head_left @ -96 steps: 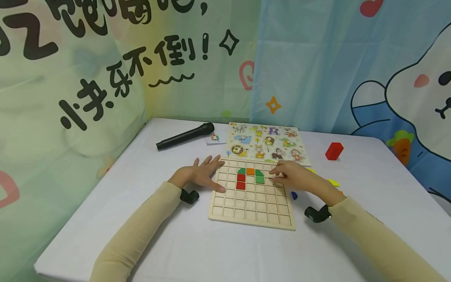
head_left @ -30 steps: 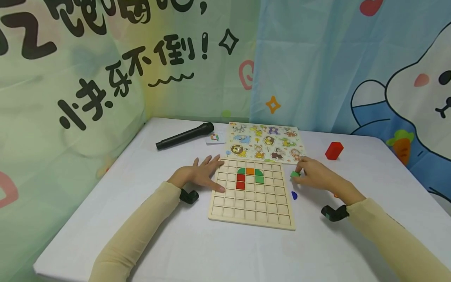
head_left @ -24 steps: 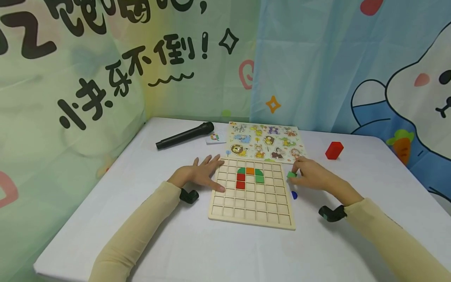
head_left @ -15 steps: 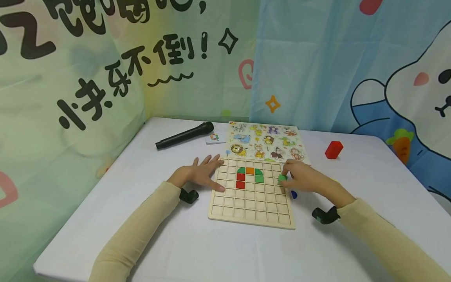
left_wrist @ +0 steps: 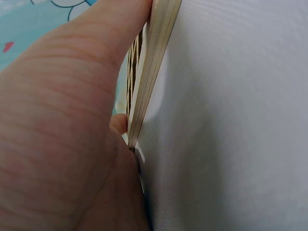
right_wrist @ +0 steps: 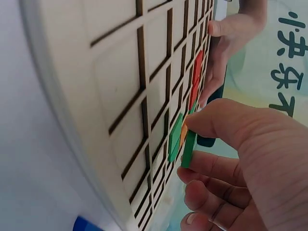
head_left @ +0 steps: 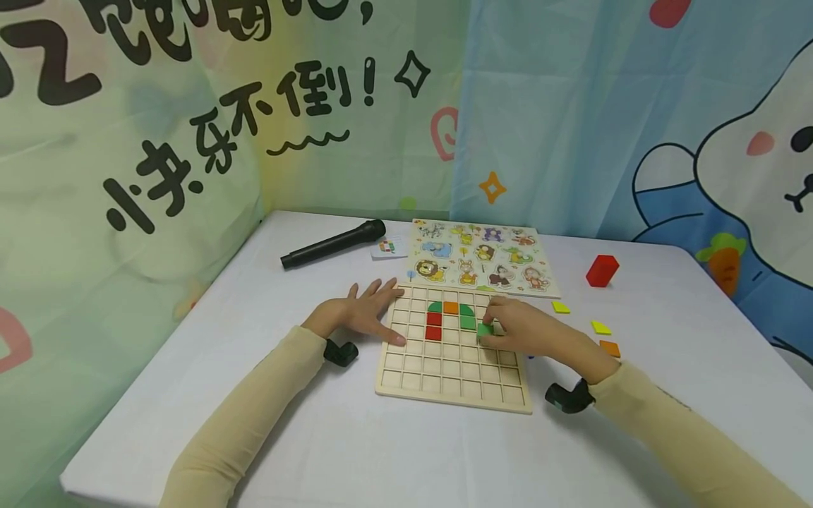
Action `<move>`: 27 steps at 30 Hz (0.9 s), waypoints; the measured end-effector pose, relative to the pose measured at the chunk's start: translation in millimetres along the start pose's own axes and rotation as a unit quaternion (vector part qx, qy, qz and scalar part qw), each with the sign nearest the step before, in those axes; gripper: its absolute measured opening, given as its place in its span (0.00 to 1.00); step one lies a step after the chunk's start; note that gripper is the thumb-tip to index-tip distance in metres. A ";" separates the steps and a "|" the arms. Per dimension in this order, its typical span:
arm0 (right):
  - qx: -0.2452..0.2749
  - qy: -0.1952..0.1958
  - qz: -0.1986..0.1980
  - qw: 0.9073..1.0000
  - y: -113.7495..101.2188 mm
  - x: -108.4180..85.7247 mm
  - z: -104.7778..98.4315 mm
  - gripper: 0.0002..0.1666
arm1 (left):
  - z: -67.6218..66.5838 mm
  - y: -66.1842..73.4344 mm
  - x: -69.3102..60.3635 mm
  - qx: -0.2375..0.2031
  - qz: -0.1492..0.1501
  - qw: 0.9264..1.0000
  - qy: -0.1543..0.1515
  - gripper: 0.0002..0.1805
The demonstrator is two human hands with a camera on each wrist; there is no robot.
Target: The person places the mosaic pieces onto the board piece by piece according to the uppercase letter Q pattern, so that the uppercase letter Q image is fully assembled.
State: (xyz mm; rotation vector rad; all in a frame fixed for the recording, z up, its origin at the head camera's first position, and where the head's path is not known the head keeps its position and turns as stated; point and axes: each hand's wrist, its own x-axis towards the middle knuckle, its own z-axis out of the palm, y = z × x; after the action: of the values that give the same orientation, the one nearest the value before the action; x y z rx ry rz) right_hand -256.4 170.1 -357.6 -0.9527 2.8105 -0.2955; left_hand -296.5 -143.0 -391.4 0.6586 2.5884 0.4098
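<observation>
A wooden grid board [head_left: 444, 388] lies on the white table. My left hand [head_left: 365, 315] rests with spread fingers on its left edge; in the left wrist view the thumb [left_wrist: 130, 29] lies against the board's side [left_wrist: 156, 62]. Over the board's right part, my right hand [head_left: 521, 326] pinches a green square piece [head_left: 485, 330], also seen between thumb and finger in the right wrist view [right_wrist: 189, 149]. Set in the grid are two red squares [head_left: 434, 325], an orange one [head_left: 451, 308], a green square [head_left: 467, 322] and two green rounded pieces [head_left: 435, 307].
Behind the board lie a picture board with animals [head_left: 485, 252], a small card [head_left: 389, 248] and a black microphone [head_left: 333, 245]. To the right are yellow pieces [head_left: 561, 307], an orange piece [head_left: 610, 348] and a red block [head_left: 602, 271]. A blue piece [right_wrist: 86, 224] lies beside the grid.
My right hand has carried the green square leftward from the table right of the board to over the grid. My left hand has stayed in place.
</observation>
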 end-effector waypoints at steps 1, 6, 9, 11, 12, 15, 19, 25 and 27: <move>-0.004 0.000 -0.005 1.000 -1.5 0.5 0.5 0.15 | 0.0 0.2 -0.2 -0.001 0.001 1.000 0.000 0.61; -0.017 -0.006 -0.023 1.000 -8.2 2.8 2.9 0.13 | 0.3 1.1 -1.2 0.001 0.002 1.000 0.002 0.61; -0.020 -0.011 -0.027 0.999 -10.3 3.9 4.4 0.13 | 0.0 1.5 -1.3 0.001 0.002 1.000 0.002 0.61; -0.020 -0.011 -0.029 0.999 -10.7 4.8 5.8 0.12 | -0.1 1.5 -1.0 -0.001 0.002 1.000 0.002 0.61; -0.022 -0.009 -0.031 0.999 -10.6 5.2 6.6 0.12 | -0.2 1.3 -0.9 -0.002 0.001 1.000 0.001 0.61; -0.029 0.000 -0.044 0.999 -10.3 6.1 9.1 0.13 | -0.2 0.7 -0.6 -0.001 0.000 1.000 -0.001 0.62; -0.031 0.007 -0.060 0.998 -9.4 7.8 11.3 0.15 | -0.4 0.7 -0.7 0.000 0.000 1.000 -0.001 0.62; -0.025 0.008 -0.078 0.997 -8.3 9.9 12.7 0.15 | -0.1 1.0 -1.2 -0.001 0.002 1.000 0.003 0.62; -0.025 0.012 -0.088 0.996 -8.8 10.2 12.9 0.15 | 0.1 0.8 -1.1 -0.001 0.002 1.000 0.004 0.62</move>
State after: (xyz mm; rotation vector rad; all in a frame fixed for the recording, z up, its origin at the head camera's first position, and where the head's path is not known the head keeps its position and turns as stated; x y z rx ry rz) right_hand -256.6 155.3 -368.9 -1.2184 2.7715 -0.2591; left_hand -295.3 -142.9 -390.8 0.6635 2.5937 0.4162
